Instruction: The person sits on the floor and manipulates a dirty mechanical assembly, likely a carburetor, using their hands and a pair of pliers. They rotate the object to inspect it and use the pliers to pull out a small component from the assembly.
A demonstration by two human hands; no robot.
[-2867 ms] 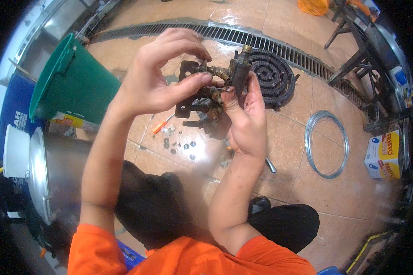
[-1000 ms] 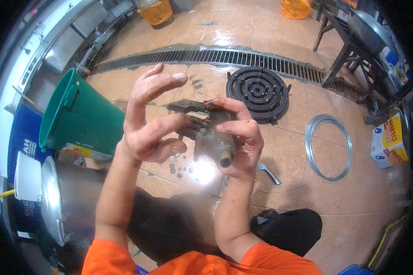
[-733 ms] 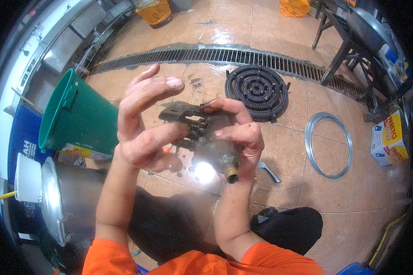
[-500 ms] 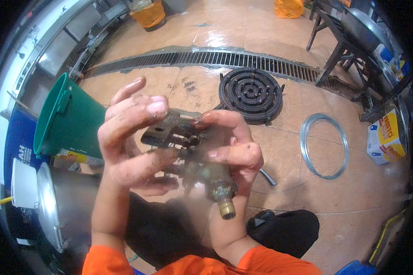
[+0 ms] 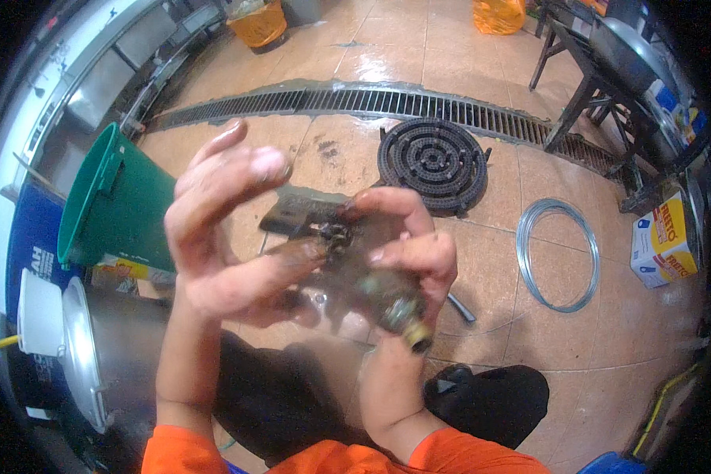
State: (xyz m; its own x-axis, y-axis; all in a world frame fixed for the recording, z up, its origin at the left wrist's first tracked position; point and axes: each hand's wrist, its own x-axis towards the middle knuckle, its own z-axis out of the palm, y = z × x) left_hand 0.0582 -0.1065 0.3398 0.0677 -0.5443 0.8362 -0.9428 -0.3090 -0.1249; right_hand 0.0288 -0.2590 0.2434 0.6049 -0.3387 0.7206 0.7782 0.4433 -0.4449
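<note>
Grimy metal fitting (image 5: 387, 296) up mid-view between the hands, brass end aimed at 5 o'clock. Right hand (image 5: 423, 257) gripping it; left hand (image 5: 217, 245) has index against it, upper fingers spread, can't tell if pinching. From fitting: black ring burner (image 5: 433, 163) 1 o'clock, wire coil (image 5: 525, 257) 3.

fitting (image 5: 387, 300) of dull, grimy metal with a smoother brass-coloured end (image 5: 417, 337), burner plate (image 5: 433, 166) of rough, matt black metal, wire coil (image 5: 522, 246) toward the right edge of the glossy tiled floor (image 5: 565, 341) of smooth, shiny metal, bin (image 5: 138, 209) of smooth green plastic.
</note>
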